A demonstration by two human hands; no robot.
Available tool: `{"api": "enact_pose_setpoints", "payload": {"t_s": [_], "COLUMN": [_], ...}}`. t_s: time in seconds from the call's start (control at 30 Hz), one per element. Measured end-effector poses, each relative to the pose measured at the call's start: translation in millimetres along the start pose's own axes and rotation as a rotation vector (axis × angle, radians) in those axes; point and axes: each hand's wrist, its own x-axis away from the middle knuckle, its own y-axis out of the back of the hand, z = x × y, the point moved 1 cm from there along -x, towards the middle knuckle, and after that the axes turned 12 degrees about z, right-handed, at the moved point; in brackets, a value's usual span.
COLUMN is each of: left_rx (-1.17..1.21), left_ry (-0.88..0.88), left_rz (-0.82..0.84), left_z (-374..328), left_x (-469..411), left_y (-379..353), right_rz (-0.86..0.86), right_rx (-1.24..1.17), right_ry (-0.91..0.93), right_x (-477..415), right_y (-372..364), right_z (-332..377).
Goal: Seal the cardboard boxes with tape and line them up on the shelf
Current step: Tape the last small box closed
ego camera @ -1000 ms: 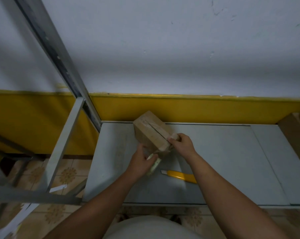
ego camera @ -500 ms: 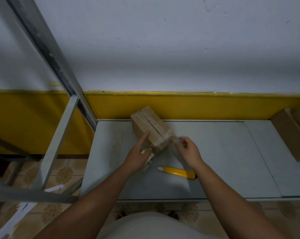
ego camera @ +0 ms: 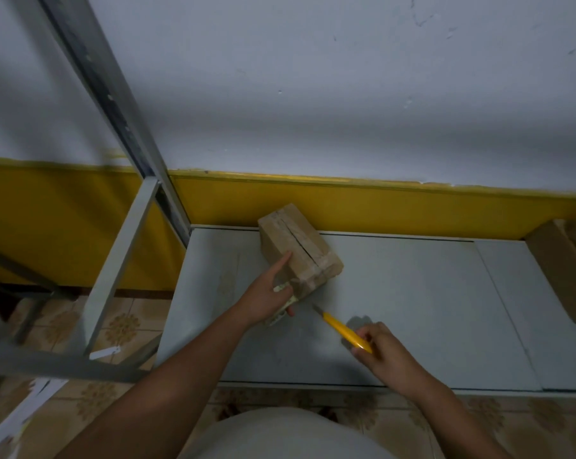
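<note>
A small cardboard box [ego camera: 296,240] stands on the grey shelf [ego camera: 412,293], its top seam crossed by a strip of clear tape near the front end. My left hand [ego camera: 266,293] holds a roll of clear tape [ego camera: 285,304] against the box's near corner, index finger stretched along the box's left side. My right hand [ego camera: 379,349] grips the handle of a yellow utility knife [ego camera: 341,331] to the right of the box. The blade tip points up-left toward the tape below the box.
More cardboard boxes [ego camera: 561,270] stand at the shelf's right end. A metal shelf upright [ego camera: 114,104] and cross bars rise on the left. A yellow wall band [ego camera: 412,207] runs behind the shelf. Tiled floor lies below, with paper scraps [ego camera: 15,415] at lower left.
My right hand let go of the tape end at the box, moved down-right and picked up the yellow knife from the shelf. My left hand stays at the box with the roll.
</note>
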Motion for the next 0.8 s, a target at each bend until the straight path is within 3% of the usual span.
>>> {"api": "enact_pose_setpoints", "payload": {"t_s": [0.23,0.8], "left_rx": [-0.023,-0.099], "left_ry": [0.009,0.000], "left_rz": [0.034,0.012], "left_z": [-5,-4], "left_x": [5,1], "left_y": [1,1], "right_rz": [-0.074,0.041], "right_rx": [-0.109,0.186], "right_ry": [0.126,-0.112], "right_x": [25,-28], "right_y": [19,21], "right_z": [81,133]}}
